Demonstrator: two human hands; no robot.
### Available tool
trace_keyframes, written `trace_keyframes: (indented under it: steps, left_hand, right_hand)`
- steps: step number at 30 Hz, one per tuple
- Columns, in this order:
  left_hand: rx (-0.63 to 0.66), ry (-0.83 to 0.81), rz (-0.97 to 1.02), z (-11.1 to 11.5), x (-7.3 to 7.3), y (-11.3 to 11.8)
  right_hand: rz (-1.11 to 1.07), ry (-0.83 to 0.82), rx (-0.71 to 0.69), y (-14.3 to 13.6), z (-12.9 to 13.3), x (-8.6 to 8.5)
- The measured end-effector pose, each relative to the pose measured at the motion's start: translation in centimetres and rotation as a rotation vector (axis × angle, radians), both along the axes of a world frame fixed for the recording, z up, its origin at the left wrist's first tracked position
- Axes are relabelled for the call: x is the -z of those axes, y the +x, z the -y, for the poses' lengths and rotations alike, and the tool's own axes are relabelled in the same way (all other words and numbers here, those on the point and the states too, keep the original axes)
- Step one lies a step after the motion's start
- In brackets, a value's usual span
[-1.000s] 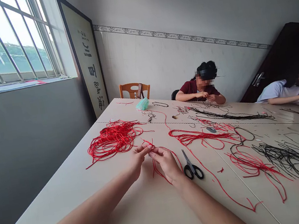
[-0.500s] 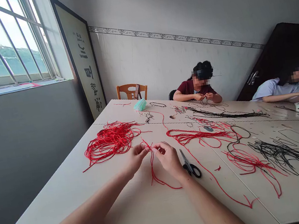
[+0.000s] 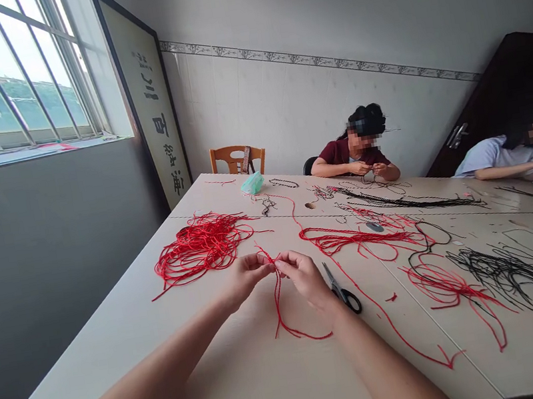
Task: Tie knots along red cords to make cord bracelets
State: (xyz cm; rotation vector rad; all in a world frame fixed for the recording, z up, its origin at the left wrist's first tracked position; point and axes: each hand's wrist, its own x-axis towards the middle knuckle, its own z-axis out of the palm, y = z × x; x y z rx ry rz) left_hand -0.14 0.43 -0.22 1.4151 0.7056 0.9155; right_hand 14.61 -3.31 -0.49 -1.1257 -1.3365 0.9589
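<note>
Between my two hands is a red cord [image 3: 278, 299], pinched near its upper end, with short ends sticking up and longer strands hanging down to the table. My left hand [image 3: 251, 275] grips it between thumb and forefinger. From the other side my right hand [image 3: 303, 274] pinches the same spot, its fingertips almost touching the left ones. Fingers cover the exact crossing of the strands. Just right of my right hand lie scissors [image 3: 344, 291] with black handles. A loose heap of red cord [image 3: 203, 246] lies beyond my left hand.
Red cord bundles [image 3: 354, 239] and a black cord pile [image 3: 516, 274] spread over the table's right side. A green plastic bag [image 3: 252, 183] sits near the far edge. Across the table, one person [image 3: 360, 154] handles cord; another person [image 3: 507, 154] sits at the right.
My fingertips have drawn closer together at the cord. The whole view has shifted slightly, so things appear a little further right.
</note>
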Motion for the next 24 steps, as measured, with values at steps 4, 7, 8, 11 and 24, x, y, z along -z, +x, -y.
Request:
trace_keyframes:
  steps: [4, 7, 8, 11, 24]
  left_hand:
    - [0.050, 0.149, -0.125, -0.1, -0.5, -0.7]
    - [0.055, 0.264, -0.208, 0.0, -1.2, -1.2]
    - [0.051, 0.278, -0.215, 0.0, -1.3, -1.3]
    - [0.056, 0.259, -0.194, -0.1, -1.4, -1.4]
    - [0.106, 0.235, -0.232, -0.3, -1.4, -1.4]
  right_hand:
    - [-0.187, -0.154, -0.186, 0.2, 0.1, -0.1]
    - [-0.254, -0.216, -0.267, 0.2, 0.3, -0.1]
    - [-0.255, -0.223, -0.272, 0.2, 0.3, -0.1]
    - [-0.185, -0.193, -0.220, 0.2, 0.3, -0.2]
    - [-0.148, -0.205, -0.209, 0.6, 0.1, 0.1]
